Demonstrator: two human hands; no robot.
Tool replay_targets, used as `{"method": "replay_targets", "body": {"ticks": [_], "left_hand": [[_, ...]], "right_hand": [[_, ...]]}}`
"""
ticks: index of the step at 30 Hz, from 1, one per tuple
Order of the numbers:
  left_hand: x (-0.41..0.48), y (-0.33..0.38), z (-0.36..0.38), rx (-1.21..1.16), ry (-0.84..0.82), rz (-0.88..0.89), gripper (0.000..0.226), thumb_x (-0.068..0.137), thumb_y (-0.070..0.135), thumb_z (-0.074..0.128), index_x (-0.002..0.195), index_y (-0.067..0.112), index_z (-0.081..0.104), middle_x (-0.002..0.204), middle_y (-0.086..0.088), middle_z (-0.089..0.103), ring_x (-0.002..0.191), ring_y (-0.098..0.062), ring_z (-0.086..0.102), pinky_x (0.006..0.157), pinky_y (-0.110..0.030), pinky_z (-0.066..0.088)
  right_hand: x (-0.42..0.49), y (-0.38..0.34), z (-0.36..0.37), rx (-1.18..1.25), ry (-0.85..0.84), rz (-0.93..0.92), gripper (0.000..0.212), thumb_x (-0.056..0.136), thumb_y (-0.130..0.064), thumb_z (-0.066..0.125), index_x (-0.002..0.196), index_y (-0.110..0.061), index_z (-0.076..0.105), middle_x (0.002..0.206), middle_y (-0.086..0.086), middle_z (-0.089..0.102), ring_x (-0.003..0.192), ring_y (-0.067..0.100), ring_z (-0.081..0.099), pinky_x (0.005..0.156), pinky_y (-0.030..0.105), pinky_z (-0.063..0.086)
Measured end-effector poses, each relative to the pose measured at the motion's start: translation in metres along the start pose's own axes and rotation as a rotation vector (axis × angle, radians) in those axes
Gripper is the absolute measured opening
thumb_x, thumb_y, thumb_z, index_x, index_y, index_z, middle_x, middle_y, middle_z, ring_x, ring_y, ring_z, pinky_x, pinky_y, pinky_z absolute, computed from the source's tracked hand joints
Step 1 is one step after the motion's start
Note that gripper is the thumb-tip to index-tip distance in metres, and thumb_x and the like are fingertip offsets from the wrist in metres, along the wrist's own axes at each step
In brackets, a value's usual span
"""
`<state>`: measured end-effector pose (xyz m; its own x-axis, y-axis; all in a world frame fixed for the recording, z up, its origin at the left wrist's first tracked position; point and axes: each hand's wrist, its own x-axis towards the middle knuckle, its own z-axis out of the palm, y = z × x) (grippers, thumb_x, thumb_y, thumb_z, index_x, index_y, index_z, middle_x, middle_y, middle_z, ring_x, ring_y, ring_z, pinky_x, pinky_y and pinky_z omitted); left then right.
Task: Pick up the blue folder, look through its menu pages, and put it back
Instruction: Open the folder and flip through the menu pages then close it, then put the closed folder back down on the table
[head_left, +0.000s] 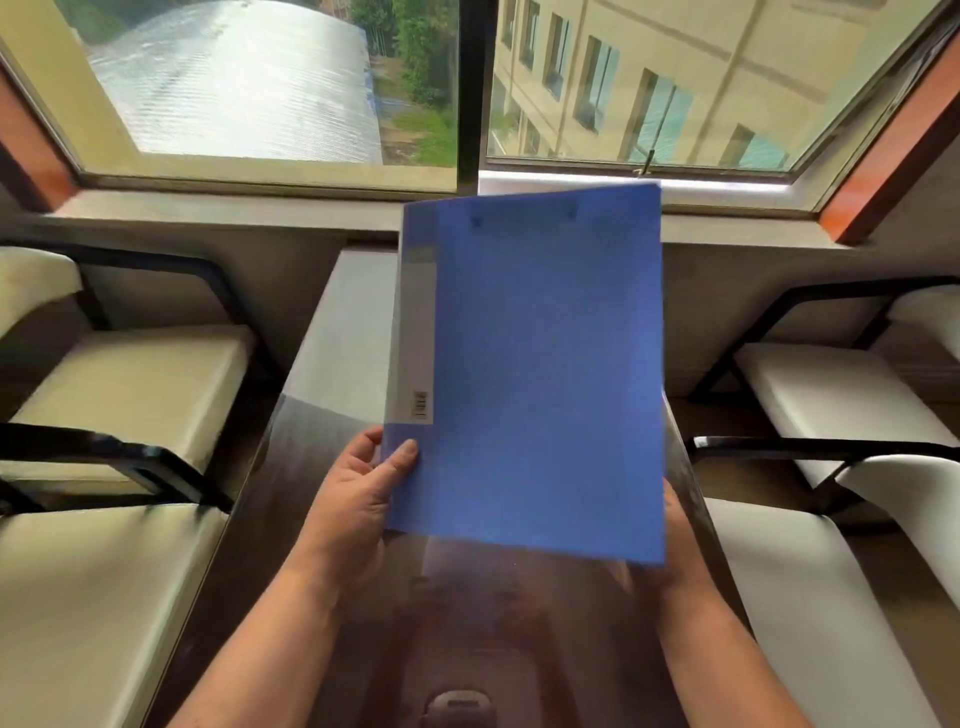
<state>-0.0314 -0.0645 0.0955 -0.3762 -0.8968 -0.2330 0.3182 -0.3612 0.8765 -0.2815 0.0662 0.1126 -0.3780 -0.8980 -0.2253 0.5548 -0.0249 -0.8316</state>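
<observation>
**Holding the closed blue folder above the table**

Gripping the blue folder (540, 364) with both hands, I hold it closed and raised above the glossy dark table (249, 499), its cover facing me and tilted slightly clockwise. My left hand (358, 509) pinches the lower left corner: the thumb lies flat on the cover and the fingers curl behind the spine. My right hand (680, 540) supports the lower right corner from behind; only its edge shows past the cover, so I cannot tell how its fingers are arranged.

A grey spine label (415, 332) with a small barcode sticker runs down the folder's left side. Two faint clip marks show through near the top edge.

The folder blocks the far centre of the table and part of the window sill (208, 208). Cream-cushioned chairs (135, 384) with black frames stand to the left of the table, and matching chairs (831, 400) stand to the right. Behind the sill, a window (260, 83) looks onto a corrugated roof and a beige building.
</observation>
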Motion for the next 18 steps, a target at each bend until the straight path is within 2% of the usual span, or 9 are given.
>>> {"method": "replay_targets", "body": {"ticks": [2, 4, 6, 8, 10, 12, 18], "left_hand": [[-0.001, 0.004, 0.004, 0.069, 0.059, 0.071, 0.037, 0.078, 0.043, 0.088, 0.109, 0.027, 0.075, 0.118, -0.016, 0.079, 0.099, -0.032, 0.079, 0.073, -0.042, 0.066], [-0.002, 0.003, 0.004, 0.075, 0.085, 0.088, 0.025, 0.088, 0.039, 0.076, 0.111, 0.029, 0.073, 0.119, -0.012, 0.078, 0.102, -0.032, 0.079, 0.074, -0.041, 0.066], [-0.003, 0.005, 0.004, 0.07, 0.1, 0.099, 0.025, 0.089, 0.042, 0.073, 0.112, 0.031, 0.071, 0.12, -0.008, 0.078, 0.105, -0.031, 0.078, 0.074, -0.041, 0.067], [-0.006, 0.01, 0.009, 0.079, 0.113, 0.102, 0.034, 0.084, 0.049, 0.076, 0.113, 0.032, 0.07, 0.12, -0.005, 0.077, 0.106, -0.03, 0.078, 0.074, -0.042, 0.067], [-0.008, 0.012, 0.01, 0.096, 0.119, 0.104, 0.041, 0.082, 0.051, 0.076, 0.117, 0.03, 0.068, 0.122, -0.005, 0.076, 0.107, -0.029, 0.077, 0.075, -0.042, 0.067], [-0.009, 0.015, 0.012, 0.123, 0.132, 0.111, 0.039, 0.089, 0.046, 0.072, 0.122, 0.026, 0.066, 0.124, -0.005, 0.075, 0.108, -0.029, 0.077, 0.076, -0.041, 0.067], [-0.01, 0.021, 0.016, 0.18, 0.116, 0.153, 0.034, 0.093, 0.042, 0.066, 0.122, 0.024, 0.064, 0.121, -0.002, 0.076, 0.107, -0.028, 0.076, 0.075, -0.038, 0.066]], "right_hand": [[-0.006, 0.0, -0.003, -0.049, 0.042, -0.011, 0.032, 0.103, -0.007, 0.049, 0.107, -0.021, 0.077, 0.099, 0.007, 0.081, 0.082, 0.022, 0.079, 0.067, 0.046, 0.067], [-0.005, -0.001, -0.003, -0.12, 0.031, -0.049, 0.033, 0.102, -0.013, 0.05, 0.114, -0.025, 0.078, 0.104, 0.006, 0.082, 0.086, 0.029, 0.08, 0.055, 0.049, 0.066], [-0.004, -0.006, 0.003, -0.127, 0.041, -0.035, 0.037, 0.109, -0.028, 0.043, 0.119, -0.03, 0.078, 0.114, 0.009, 0.081, 0.092, 0.035, 0.079, 0.05, 0.045, 0.064], [-0.003, -0.011, 0.007, -0.115, 0.03, 0.028, 0.047, 0.107, -0.05, 0.039, 0.126, -0.027, 0.075, 0.122, 0.013, 0.078, 0.099, 0.036, 0.078, 0.052, 0.043, 0.063], [-0.002, -0.012, 0.008, -0.164, 0.004, 0.014, 0.037, 0.103, -0.046, 0.052, 0.129, -0.029, 0.072, 0.125, 0.01, 0.078, 0.105, 0.035, 0.077, 0.052, 0.042, 0.064], [-0.001, -0.012, 0.008, -0.204, -0.004, -0.014, 0.032, 0.097, -0.036, 0.061, 0.128, -0.033, 0.071, 0.125, 0.006, 0.078, 0.106, 0.033, 0.078, 0.05, 0.04, 0.064], [-0.003, -0.011, 0.011, -0.235, -0.004, -0.038, 0.03, 0.1, -0.027, 0.062, 0.128, -0.035, 0.069, 0.125, 0.002, 0.078, 0.106, 0.032, 0.077, 0.049, 0.041, 0.065]]}}
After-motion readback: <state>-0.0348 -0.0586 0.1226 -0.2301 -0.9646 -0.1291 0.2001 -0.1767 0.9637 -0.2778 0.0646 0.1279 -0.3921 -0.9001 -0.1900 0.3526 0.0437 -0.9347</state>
